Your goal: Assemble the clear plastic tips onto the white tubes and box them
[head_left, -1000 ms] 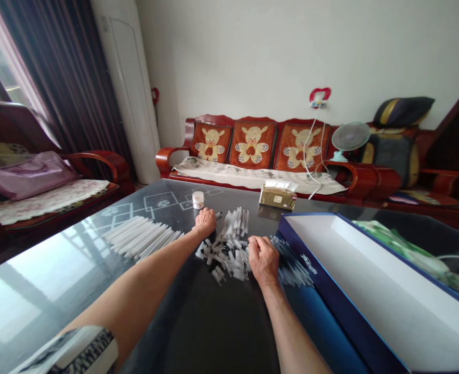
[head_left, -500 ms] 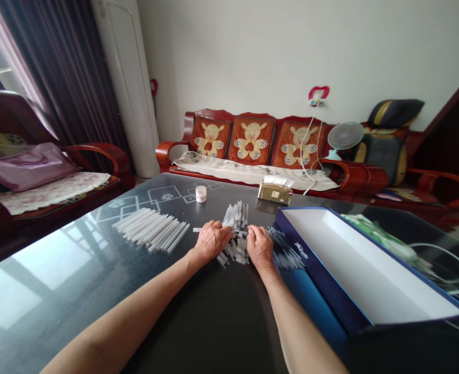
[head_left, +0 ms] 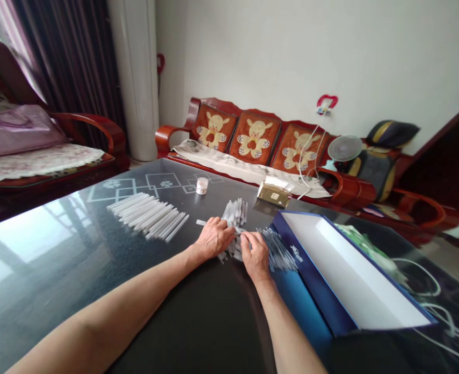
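Observation:
My left hand is closed around a slim white pen, whose one end sticks out to the left of the fingers. My right hand pinches at the pen's other end, close to the left fingertips; the fingers hide the exact joint. Behind the hands lies a pile of short white pen pieces, and more small pale pieces lie partly hidden beneath them. Thin dark pen refills are spread just right of my right hand. To the left, many white pens lie side by side in a row.
On the dark glossy table stand a small white jar and a tissue box. An open blue box with a white inside takes up the right side. Beyond it are a green-white bag and white cables.
My right hand has moved left, closing the gap to my left hand along the pen. The camera view has tilted a little.

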A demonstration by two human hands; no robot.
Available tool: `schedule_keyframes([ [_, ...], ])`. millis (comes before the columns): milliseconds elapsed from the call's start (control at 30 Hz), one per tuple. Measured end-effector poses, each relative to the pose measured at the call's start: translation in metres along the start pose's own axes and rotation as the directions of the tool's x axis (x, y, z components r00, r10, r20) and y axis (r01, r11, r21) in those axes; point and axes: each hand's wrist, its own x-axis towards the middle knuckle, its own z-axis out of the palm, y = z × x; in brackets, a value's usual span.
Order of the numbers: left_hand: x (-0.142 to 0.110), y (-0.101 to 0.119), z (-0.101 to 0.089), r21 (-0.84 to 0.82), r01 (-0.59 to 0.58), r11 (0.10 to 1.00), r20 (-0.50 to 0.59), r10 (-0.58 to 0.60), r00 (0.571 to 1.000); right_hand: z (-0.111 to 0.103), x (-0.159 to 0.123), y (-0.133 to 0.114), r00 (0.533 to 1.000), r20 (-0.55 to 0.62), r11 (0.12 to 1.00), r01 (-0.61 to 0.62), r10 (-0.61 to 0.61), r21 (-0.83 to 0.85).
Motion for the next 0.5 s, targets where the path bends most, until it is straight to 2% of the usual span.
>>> schedule_keyframes([
  [300,0.0049,0.0001,0.0038,-0.017,-0.041,0.999,-0.055,0.040,0.998,-0.0005,0.0049,0.0058,0.999,-0.007,0.997,-0.036,0.037,0.075],
  [500,0.0062,-0.0017,0.0062,-0.038,-0.042,0.998,-0.029,0.041,0.999,-0.0011,0.0076,0.0061,0.996,-0.001,0.980,-0.088,0.089,0.181],
])
